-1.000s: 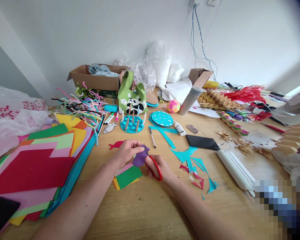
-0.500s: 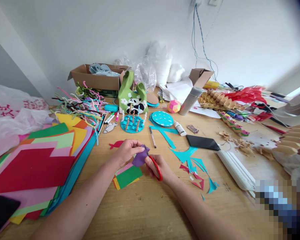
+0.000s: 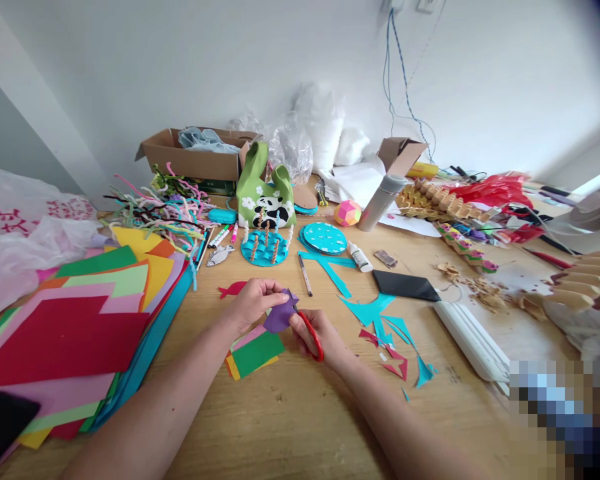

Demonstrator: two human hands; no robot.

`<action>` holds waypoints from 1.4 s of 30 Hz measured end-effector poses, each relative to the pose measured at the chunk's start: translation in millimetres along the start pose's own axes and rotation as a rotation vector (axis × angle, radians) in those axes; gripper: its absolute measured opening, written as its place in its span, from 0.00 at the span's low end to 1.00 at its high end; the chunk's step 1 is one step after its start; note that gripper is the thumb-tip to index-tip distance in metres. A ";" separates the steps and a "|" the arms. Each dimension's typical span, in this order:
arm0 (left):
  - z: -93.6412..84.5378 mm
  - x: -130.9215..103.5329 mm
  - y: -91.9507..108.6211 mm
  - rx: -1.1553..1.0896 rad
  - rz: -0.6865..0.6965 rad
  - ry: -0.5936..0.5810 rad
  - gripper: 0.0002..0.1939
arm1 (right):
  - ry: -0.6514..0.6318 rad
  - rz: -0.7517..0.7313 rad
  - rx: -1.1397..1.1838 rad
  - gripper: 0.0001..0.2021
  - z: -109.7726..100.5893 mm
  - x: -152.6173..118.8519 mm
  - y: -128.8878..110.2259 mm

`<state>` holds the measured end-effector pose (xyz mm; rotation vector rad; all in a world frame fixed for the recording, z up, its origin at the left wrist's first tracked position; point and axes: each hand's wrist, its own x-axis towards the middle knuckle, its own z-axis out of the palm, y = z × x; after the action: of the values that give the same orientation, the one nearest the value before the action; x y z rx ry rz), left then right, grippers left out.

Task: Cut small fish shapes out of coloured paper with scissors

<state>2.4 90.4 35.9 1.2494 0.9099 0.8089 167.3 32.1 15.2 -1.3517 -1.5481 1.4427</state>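
My left hand (image 3: 255, 305) pinches a piece of purple paper (image 3: 279, 320) between thumb and fingers. In my right hand (image 3: 325, 333) is a pair of scissors (image 3: 315, 337) with red handles, its blades at the paper's right edge. The blades are mostly hidden by the fingers and the paper. Just beyond my left hand lies a red paper fish (image 3: 231, 289), partly covered by the hand. Small green, pink and yellow paper pieces (image 3: 260, 352) lie on the table below the purple one.
A stack of coloured sheets (image 3: 60, 333) covers the left side. Blue scraps (image 3: 367, 310) and red scraps (image 3: 397, 360) lie right of my hands. Farther back are a blue woven disc (image 3: 265, 253), a panda bag (image 3: 253, 200), a glue bottle (image 3: 361, 258) and a grey flask (image 3: 383, 203).
Almost nothing differs. Both hands, the purple paper and the scissors stay in nearly the same place.
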 end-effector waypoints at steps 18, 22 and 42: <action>0.3 -0.3 -1.6 -0.050 -0.052 -0.002 0.10 | -0.057 -0.011 -0.038 0.31 -3.9 -2.9 -4.3; 0.5 -0.2 -1.7 -0.046 -0.069 0.002 0.11 | -0.046 -0.004 -0.061 0.31 -3.9 -3.1 -5.9; 1.7 -1.8 5.3 -0.059 -0.096 -0.004 0.11 | -0.049 -0.002 -0.070 0.32 -3.4 -3.6 -6.2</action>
<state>3.1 88.9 41.5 1.1474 0.9296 0.7517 169.8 30.6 22.6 -1.3643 -1.6450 1.4426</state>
